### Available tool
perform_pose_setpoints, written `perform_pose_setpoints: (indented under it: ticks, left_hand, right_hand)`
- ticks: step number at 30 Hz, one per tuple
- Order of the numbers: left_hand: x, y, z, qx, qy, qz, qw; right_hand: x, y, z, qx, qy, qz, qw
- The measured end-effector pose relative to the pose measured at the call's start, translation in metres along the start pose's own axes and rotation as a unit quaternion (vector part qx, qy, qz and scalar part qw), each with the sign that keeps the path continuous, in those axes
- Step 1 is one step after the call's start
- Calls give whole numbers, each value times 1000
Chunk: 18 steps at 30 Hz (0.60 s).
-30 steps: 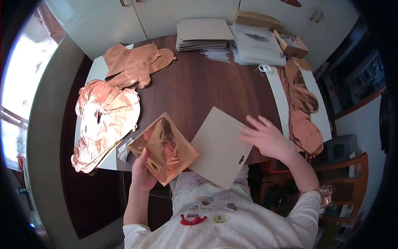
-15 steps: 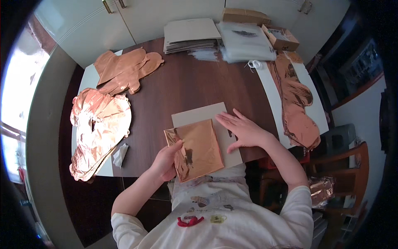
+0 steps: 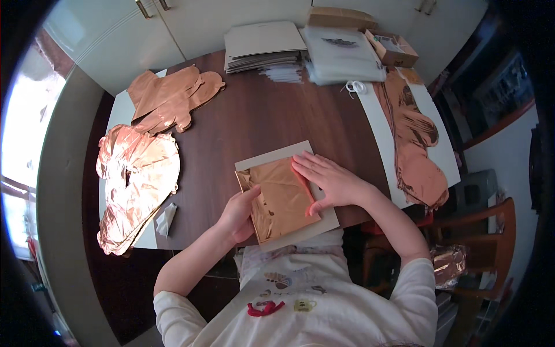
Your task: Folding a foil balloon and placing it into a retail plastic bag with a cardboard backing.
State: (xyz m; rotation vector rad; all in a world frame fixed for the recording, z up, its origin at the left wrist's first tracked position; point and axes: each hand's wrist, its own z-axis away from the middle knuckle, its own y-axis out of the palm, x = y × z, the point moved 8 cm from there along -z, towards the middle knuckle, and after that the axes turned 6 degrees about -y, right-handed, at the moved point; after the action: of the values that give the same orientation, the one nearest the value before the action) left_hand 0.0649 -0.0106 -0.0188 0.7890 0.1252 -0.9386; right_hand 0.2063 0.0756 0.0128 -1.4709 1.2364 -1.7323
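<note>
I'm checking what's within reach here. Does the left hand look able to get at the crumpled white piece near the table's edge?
Probably yes: the crumpled white piece lies uncovered on the table. The left hand, touching the folded copper foil, would likely have to leave that first.

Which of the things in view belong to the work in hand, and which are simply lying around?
Belongs to the job:
folded copper foil, held by the left hand, right hand at its edge
grey card beneath it
probably also the card stack and foil shapes

Apparently just lying about:
crumpled white scrap
coiled white cord
</note>
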Motion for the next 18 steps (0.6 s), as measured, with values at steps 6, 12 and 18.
perform_pose_setpoints:
  ticks: [6,12,18]
  left_hand:
    - [-2,-4,-3,-20,-3,-13,1000]
    - [-28,-19,17,-36,176,-46,983]
    - [-19,48,50,-76,437,-742,503]
  right_hand:
    - [0,3,0,-17,4,35,999]
    - [3,0,-2,-13,6,61,998]
    - [4,1,-2,5,12,79,997]
